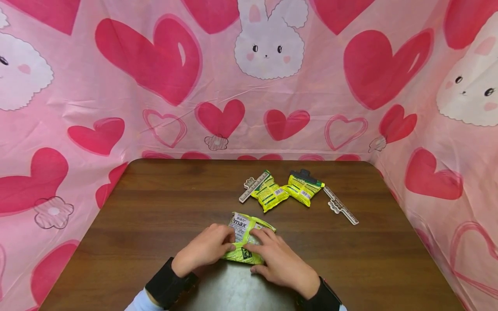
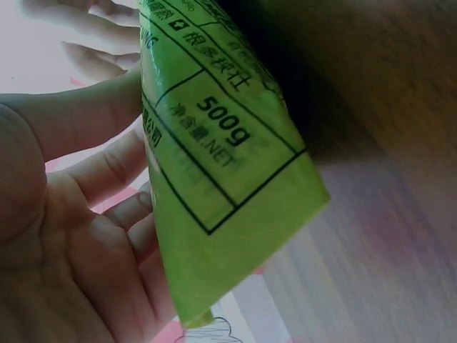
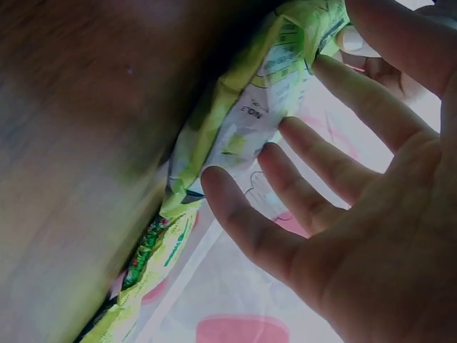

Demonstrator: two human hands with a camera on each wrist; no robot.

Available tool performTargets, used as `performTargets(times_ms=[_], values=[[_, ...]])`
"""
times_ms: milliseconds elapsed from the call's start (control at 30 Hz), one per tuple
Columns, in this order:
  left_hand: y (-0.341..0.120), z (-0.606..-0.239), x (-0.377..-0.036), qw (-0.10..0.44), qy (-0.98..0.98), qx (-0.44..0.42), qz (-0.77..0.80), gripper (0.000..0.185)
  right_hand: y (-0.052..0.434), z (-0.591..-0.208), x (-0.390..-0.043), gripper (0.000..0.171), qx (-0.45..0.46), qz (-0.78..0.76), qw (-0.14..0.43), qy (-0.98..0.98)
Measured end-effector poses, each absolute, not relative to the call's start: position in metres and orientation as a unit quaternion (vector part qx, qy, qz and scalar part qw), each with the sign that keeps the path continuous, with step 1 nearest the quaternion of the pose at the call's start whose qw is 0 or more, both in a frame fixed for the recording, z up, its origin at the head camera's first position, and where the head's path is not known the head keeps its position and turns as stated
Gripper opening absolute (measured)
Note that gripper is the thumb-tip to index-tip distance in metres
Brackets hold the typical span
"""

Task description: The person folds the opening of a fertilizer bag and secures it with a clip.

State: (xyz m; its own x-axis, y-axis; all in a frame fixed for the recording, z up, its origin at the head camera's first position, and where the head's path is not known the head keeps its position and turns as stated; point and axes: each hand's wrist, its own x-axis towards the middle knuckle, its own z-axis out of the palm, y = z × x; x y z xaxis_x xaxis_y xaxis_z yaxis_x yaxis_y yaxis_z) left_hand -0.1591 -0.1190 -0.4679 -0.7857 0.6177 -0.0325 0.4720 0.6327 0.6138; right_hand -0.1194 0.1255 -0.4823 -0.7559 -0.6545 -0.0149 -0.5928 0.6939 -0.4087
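Note:
A green plastic packet [image 1: 246, 255] printed "500g" lies near the table's front middle, its top part folded toward the person. My left hand [image 1: 208, 247] pinches its left side between thumb and fingers; in the left wrist view the green film [image 2: 228, 164] hides the fingertips. My right hand [image 1: 282, 263] spreads over the right side. In the right wrist view its fairly straight fingers [image 3: 250, 229] touch the packet's pale printed face [image 3: 250, 121] with their tips.
Two smaller yellow-green packets lie farther back: one [image 1: 272, 194] with a white ruler-like clip [image 1: 253, 187] on it, one [image 1: 303, 190] with a black clip [image 1: 305, 174]. Another white clip [image 1: 341, 206] lies to their right. Pink heart-patterned cloth [image 1: 233, 90] surrounds the brown table [image 1: 155, 203].

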Motion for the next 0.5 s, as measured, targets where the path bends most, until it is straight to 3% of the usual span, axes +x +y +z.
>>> performTargets(times_ms=[500], values=[[-0.113, -0.468, -0.153, 0.122, 0.901, 0.294, 0.295, 0.031, 0.109, -0.487, -0.117, 0.041, -0.324, -0.111, 0.023, 0.939]])
